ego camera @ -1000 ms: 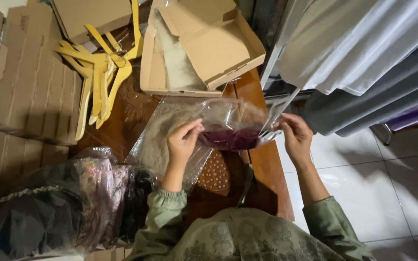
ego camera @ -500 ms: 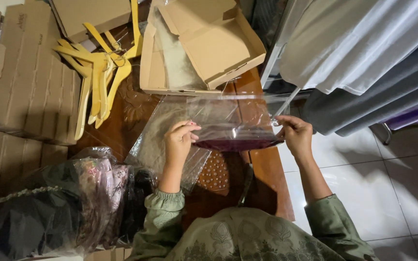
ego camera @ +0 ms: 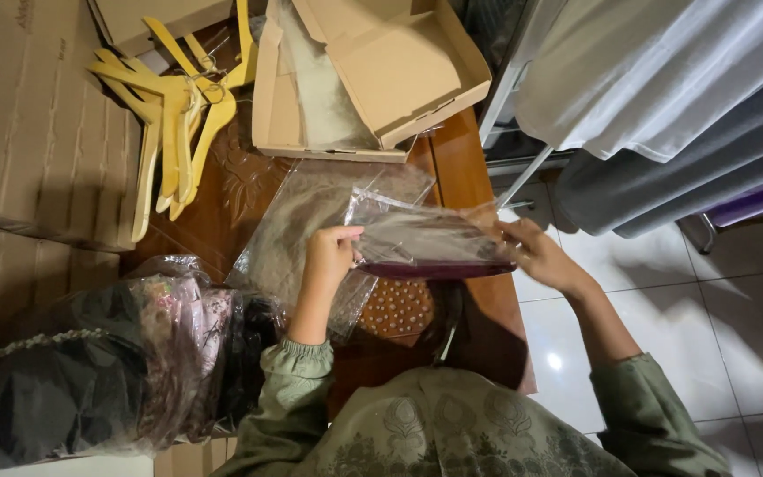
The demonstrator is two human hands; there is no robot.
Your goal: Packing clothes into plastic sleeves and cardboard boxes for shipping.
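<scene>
A clear plastic bag [ego camera: 426,238] with dark maroon folded cloth [ego camera: 439,268] at its bottom is held above a carved brown wooden table [ego camera: 249,190]. My left hand [ego camera: 330,256] pinches the bag's left edge. My right hand [ego camera: 536,254] grips its right edge. The bag is tilted nearly flat between them. Under it lies a second clear plastic bag [ego camera: 302,225] on the table.
An open cardboard box [ego camera: 381,62] sits at the table's far side, with yellow wooden hangers [ego camera: 178,115] to its left. Flat cardboard stacks [ego camera: 37,132] fill the left. Bagged dark clothes [ego camera: 108,353] lie near left. Hanging garments [ego camera: 664,97] on a rack stand right, above white floor tiles.
The bag has gone from bunched, to stretched wide and upright, to tipped nearly flat. My hands stayed on its two edges and moved slightly lower.
</scene>
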